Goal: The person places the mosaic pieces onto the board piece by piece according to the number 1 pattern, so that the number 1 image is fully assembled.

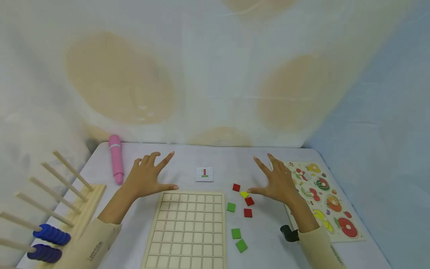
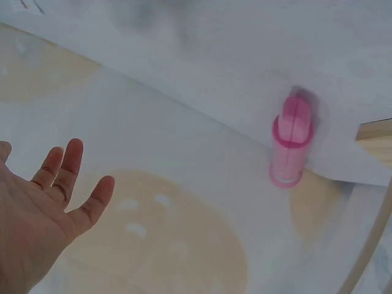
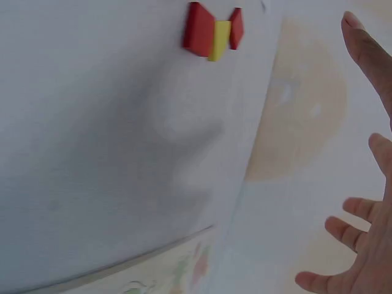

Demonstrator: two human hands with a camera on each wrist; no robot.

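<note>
My left hand (image 1: pixel 147 177) hovers above the table with fingers spread, past the far left corner of a wooden grid board (image 1: pixel 188 228). Holding nothing, my right hand (image 1: pixel 279 181) is raised with thumb and fingers apart. Nearest to it lie a yellow tile (image 1: pixel 244 194) and red tiles (image 1: pixel 249 201). Several green tiles (image 1: pixel 236 233) are scattered along the board's right side. Behind the board sits a small card (image 1: pixel 204 174) with a coloured grid pattern. In the right wrist view, red tiles (image 3: pixel 199 29) and the yellow tile (image 3: pixel 220 40) show beyond the hand.
A pink cylindrical object (image 1: pixel 116 158) lies at the back left. At the left stands a wooden peg rack (image 1: pixel 90 201) with blue rings (image 1: pixel 52 234) and purple rings (image 1: pixel 45 253). A fruit-picture board (image 1: pixel 336 209) lies at the right, partly behind the right arm.
</note>
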